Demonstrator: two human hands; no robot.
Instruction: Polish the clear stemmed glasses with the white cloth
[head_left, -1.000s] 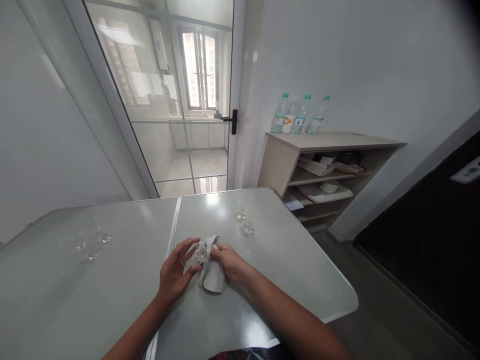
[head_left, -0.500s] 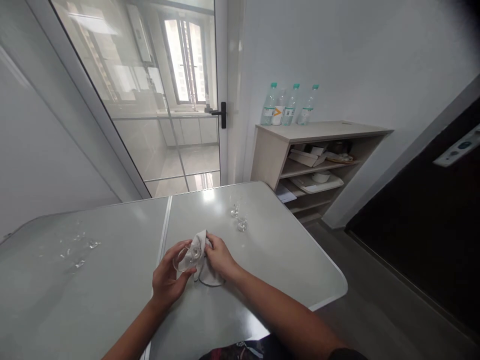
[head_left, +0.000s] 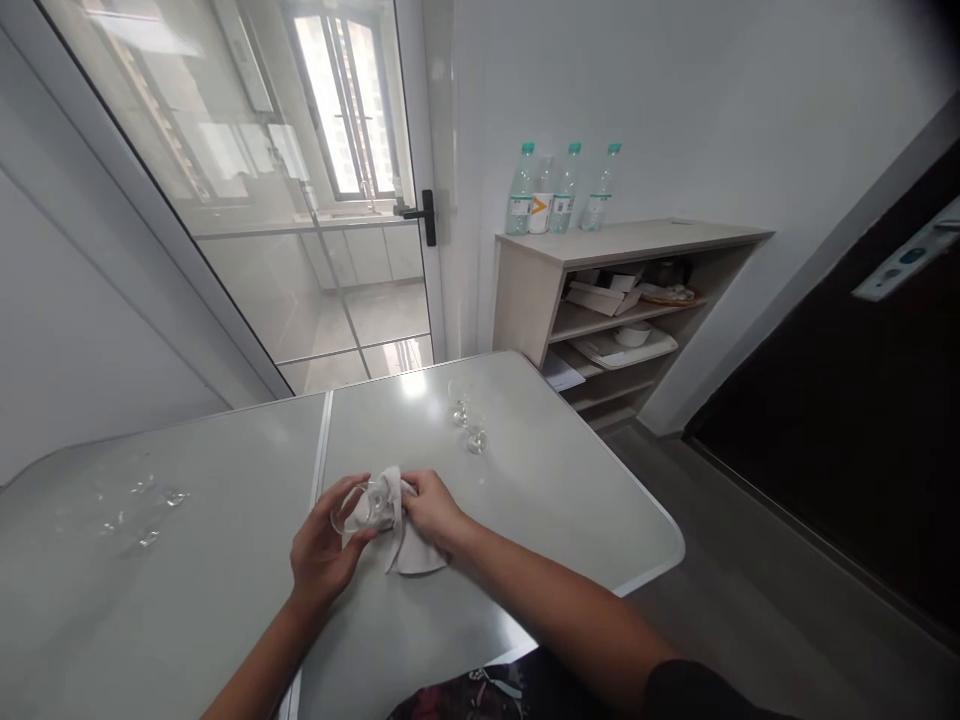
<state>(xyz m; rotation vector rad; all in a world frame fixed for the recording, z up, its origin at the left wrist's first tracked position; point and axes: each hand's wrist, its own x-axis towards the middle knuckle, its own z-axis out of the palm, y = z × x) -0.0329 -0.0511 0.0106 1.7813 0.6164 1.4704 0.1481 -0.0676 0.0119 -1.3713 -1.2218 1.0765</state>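
My left hand is wrapped round the bowl of a clear stemmed glass, tipped on its side above the table. My right hand grips a white cloth against the foot end of the glass. Part of the cloth folds over that end, and the rest hangs down below my fingers. The fingertips of my right hand are partly hidden in the fabric. Beyond my hands, two clear stemmed glasses stand on the pale table.
More clear glasses are grouped on the table's left part. A metal strip divides the tabletop. Behind the table's far right corner stands a wooden shelf unit with several plastic bottles on top. A glass door is at the back.
The view has shifted slightly, so the surroundings sit a little lower-left or higher in frame. Both hands still hold the glass and cloth; the cloth's hanging part has spread a little wider.
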